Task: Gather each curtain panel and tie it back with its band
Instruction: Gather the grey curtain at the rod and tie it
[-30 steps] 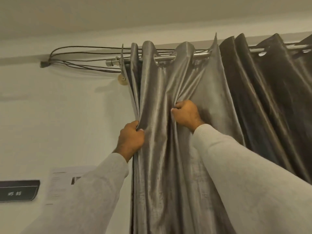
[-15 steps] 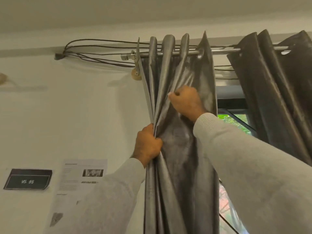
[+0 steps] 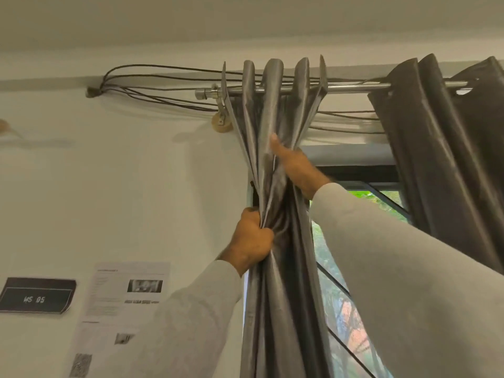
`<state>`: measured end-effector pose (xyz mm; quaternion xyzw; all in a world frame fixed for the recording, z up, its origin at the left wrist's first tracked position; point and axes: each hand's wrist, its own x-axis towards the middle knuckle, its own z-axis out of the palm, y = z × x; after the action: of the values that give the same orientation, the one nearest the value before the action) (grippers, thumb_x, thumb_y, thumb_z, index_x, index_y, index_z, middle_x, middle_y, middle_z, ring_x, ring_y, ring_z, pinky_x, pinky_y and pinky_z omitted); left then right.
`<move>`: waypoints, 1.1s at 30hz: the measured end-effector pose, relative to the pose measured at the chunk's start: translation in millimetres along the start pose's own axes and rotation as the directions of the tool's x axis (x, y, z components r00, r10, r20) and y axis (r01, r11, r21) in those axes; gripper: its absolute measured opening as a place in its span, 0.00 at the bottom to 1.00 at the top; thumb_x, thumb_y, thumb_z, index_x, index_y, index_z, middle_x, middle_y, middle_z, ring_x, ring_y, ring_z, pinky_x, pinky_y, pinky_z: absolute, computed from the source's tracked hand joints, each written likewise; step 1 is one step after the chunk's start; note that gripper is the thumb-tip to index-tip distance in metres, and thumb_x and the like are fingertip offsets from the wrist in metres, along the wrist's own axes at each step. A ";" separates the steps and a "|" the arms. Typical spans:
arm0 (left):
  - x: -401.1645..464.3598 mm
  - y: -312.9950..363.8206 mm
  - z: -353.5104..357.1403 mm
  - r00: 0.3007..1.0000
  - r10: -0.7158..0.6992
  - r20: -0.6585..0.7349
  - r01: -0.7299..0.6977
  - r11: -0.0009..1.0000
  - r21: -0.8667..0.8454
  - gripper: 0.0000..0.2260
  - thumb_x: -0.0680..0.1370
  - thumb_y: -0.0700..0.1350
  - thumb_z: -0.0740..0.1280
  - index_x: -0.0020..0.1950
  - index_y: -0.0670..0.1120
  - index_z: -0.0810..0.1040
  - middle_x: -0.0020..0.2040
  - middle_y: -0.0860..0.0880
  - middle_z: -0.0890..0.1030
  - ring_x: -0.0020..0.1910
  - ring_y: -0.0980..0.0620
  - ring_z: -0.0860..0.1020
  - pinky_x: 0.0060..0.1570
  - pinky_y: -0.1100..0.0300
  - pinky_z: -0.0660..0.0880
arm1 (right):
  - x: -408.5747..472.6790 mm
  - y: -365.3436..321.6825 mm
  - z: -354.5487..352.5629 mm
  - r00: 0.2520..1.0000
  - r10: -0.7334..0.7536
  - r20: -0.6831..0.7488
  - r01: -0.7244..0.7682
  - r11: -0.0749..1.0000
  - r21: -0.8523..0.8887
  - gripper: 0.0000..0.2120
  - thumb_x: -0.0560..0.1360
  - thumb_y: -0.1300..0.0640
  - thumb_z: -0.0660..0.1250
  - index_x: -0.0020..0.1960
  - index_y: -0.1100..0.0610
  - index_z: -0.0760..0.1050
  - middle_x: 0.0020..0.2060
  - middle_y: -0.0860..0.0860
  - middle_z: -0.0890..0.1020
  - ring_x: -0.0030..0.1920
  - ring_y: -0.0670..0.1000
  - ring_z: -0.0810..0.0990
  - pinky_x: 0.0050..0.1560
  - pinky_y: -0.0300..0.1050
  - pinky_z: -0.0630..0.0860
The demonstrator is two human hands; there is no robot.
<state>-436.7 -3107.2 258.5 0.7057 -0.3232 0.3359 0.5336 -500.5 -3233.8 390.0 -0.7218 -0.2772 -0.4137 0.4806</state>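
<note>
Flanking the bunched curtain panel [image 3: 283,282]: window [image 3: 341,309], perhaps posters [image 3: 120,304].

**Soft indoor light, daylight at the window**

Evenly lit, moderately bright, with a slightly warm-green cast over the wall [image 3: 136,173] and ceiling [image 3: 191,17]. Daylight entering through the window [image 3: 341,309], bright and washed out there. Sheen and pale streaks of glare along the folds of the gathered curtain panel [image 3: 275,110]; second panel [image 3: 441,159] darker, less reflective. Faint, diffuse shadows under the cables [image 3: 163,77] and beside the rod bracket [image 3: 222,124]. Wide-angle bending of the rod [image 3: 349,87] and ceiling line. Softness on the right hand [image 3: 294,165]; printed sheet [image 3: 122,304] too blurred to read.
</note>
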 end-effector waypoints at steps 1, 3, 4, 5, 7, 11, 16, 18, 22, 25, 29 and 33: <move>1.2 5.1 1.7 0.999 0.032 -0.001 -0.032 0.999 -0.014 0.29 0.72 0.45 0.68 0.74 0.48 0.74 0.64 0.46 0.82 0.62 0.43 0.82 0.69 0.41 0.79 | 4.5 -5.0 12.7 1.000 -0.008 0.015 0.009 1.000 -0.026 0.46 0.70 0.20 0.65 0.78 0.48 0.70 0.70 0.51 0.79 0.68 0.55 0.79 0.74 0.55 0.73; 1.9 18.5 7.0 0.993 0.112 0.032 -0.112 0.994 -0.015 0.32 0.71 0.47 0.66 0.77 0.51 0.74 0.68 0.48 0.83 0.66 0.43 0.81 0.71 0.42 0.77 | 11.0 -12.1 29.3 1.000 0.002 0.001 -0.002 0.992 -0.129 0.46 0.68 0.20 0.66 0.75 0.47 0.73 0.66 0.51 0.82 0.63 0.56 0.81 0.70 0.57 0.76; 3.9 25.3 10.7 0.989 0.141 0.043 -0.141 0.990 0.004 0.32 0.71 0.47 0.65 0.77 0.50 0.74 0.68 0.47 0.83 0.68 0.43 0.81 0.72 0.42 0.77 | 14.1 -13.0 33.3 1.000 0.004 -0.003 -0.004 0.986 -0.169 0.43 0.68 0.23 0.69 0.74 0.48 0.74 0.64 0.51 0.82 0.62 0.56 0.82 0.68 0.58 0.78; 4.2 33.1 14.2 0.985 0.165 0.045 -0.166 0.986 0.016 0.32 0.70 0.46 0.64 0.76 0.47 0.75 0.68 0.46 0.83 0.68 0.42 0.80 0.72 0.41 0.76 | 16.8 -13.6 34.2 1.000 0.007 -0.006 -0.008 0.977 -0.214 0.40 0.68 0.27 0.72 0.73 0.48 0.75 0.63 0.51 0.82 0.60 0.56 0.82 0.66 0.58 0.79; 3.9 46.3 22.4 0.979 0.189 0.076 -0.190 0.982 0.015 0.29 0.71 0.43 0.64 0.74 0.44 0.76 0.68 0.43 0.83 0.69 0.39 0.80 0.72 0.38 0.75 | 22.5 -15.7 24.9 1.000 0.012 0.004 -0.010 0.941 -0.339 0.41 0.65 0.31 0.75 0.72 0.49 0.75 0.61 0.51 0.82 0.59 0.57 0.82 0.63 0.58 0.80; 15.0 46.6 23.4 0.958 0.264 0.111 -0.263 0.964 -0.020 0.28 0.73 0.37 0.71 0.75 0.45 0.75 0.69 0.47 0.79 0.69 0.41 0.78 0.74 0.43 0.74 | 32.1 -26.8 -6.4 0.995 -0.054 -0.081 0.026 0.951 -0.309 0.44 0.58 0.27 0.77 0.68 0.48 0.78 0.55 0.50 0.86 0.54 0.54 0.86 0.56 0.55 0.84; 33.4 47.9 -11.2 0.988 0.157 0.004 -0.144 0.915 -0.378 0.41 0.59 0.43 0.81 0.70 0.47 0.71 0.63 0.41 0.82 0.59 0.37 0.84 0.61 0.37 0.83 | 43.2 -25.7 -16.6 0.976 -0.129 -0.174 0.141 0.988 0.056 0.52 0.59 0.32 0.83 0.76 0.50 0.69 0.60 0.51 0.86 0.57 0.55 0.87 0.61 0.59 0.84; 43.9 51.7 -23.9 0.995 0.098 -0.011 -0.090 0.868 -0.487 0.49 0.63 0.44 0.85 0.78 0.51 0.63 0.69 0.42 0.79 0.63 0.38 0.83 0.64 0.36 0.82 | 47.5 -26.2 -15.4 0.981 -0.111 -0.159 0.128 0.987 0.099 0.56 0.61 0.26 0.80 0.80 0.50 0.65 0.63 0.53 0.85 0.60 0.57 0.86 0.65 0.60 0.81; 54.9 56.0 -29.0 0.986 0.141 0.092 -0.091 0.906 -0.414 0.43 0.67 0.42 0.85 0.78 0.49 0.69 0.65 0.43 0.85 0.61 0.42 0.86 0.63 0.41 0.83 | 43.3 -44.3 -5.6 0.991 -0.126 0.048 0.120 0.986 0.112 0.39 0.76 0.22 0.59 0.74 0.48 0.76 0.61 0.54 0.87 0.60 0.56 0.87 0.66 0.59 0.81; 52.3 65.9 -17.3 0.964 0.191 0.185 -0.150 0.965 -0.216 0.31 0.73 0.36 0.79 0.74 0.49 0.75 0.58 0.47 0.86 0.56 0.47 0.85 0.60 0.49 0.84 | 40.0 -59.9 8.8 0.971 -0.219 0.093 0.218 0.976 0.018 0.35 0.83 0.29 0.50 0.83 0.48 0.63 0.79 0.52 0.72 0.77 0.53 0.72 0.78 0.48 0.65; 47.8 63.4 -8.1 0.965 0.201 0.169 -0.165 0.964 -0.208 0.29 0.72 0.34 0.77 0.71 0.49 0.77 0.56 0.46 0.85 0.54 0.45 0.84 0.57 0.43 0.85 | 30.3 -60.1 -1.8 0.982 -0.118 0.148 0.128 0.990 -0.062 0.36 0.82 0.28 0.54 0.80 0.50 0.67 0.69 0.49 0.76 0.64 0.52 0.77 0.67 0.49 0.73; 18.9 32.9 4.1 0.988 0.123 0.095 -0.085 0.939 -0.334 0.26 0.70 0.43 0.74 0.67 0.51 0.76 0.56 0.43 0.85 0.53 0.40 0.85 0.56 0.37 0.85 | 0.9 -5.3 6.8 0.990 0.059 0.129 -0.055 0.998 -0.035 0.37 0.73 0.29 0.73 0.70 0.54 0.75 0.52 0.55 0.84 0.45 0.54 0.84 0.46 0.49 0.84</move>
<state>-452.3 -3120.2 290.8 0.6066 -0.4416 0.2642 0.6060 -502.0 -3225.5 391.9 -0.7624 -0.2804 -0.3563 0.4618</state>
